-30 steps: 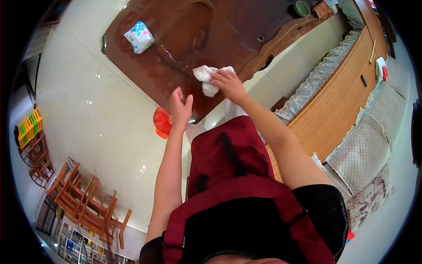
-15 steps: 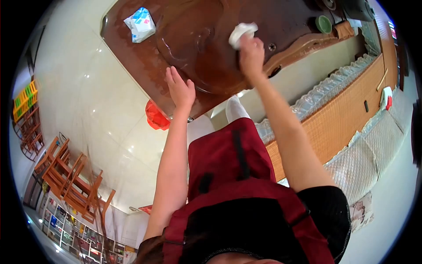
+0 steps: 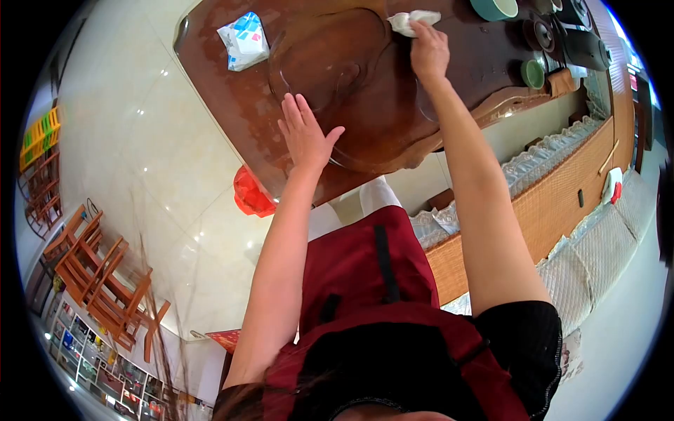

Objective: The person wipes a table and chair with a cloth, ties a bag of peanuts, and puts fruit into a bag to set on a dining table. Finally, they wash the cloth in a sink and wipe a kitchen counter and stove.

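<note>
My right hand [image 3: 430,52] grips a crumpled white cloth [image 3: 414,22] against the dark brown wooden tea table [image 3: 393,91], toward its far side. With fingers spread and the thumb out, my left hand [image 3: 307,137] is over the near left part of the table and holds nothing. A white and blue packet of tissues [image 3: 243,42] lies on the tabletop beyond it. The wood is glossy, with carved curves running through its middle.
At the right end of the table are a green cup [image 3: 533,74], a teal bowl [image 3: 494,8] and a dark kettle [image 3: 587,49]. A red plastic bag [image 3: 251,193] hangs below the near edge. A woven-topped bench [image 3: 523,203] runs along the right; wooden chairs [image 3: 98,274] stand at left.
My right hand has moved the cloth farther away and slightly right across the table. My left hand has shifted a little right, its thumb now spread wider. The view has tilted slightly.
</note>
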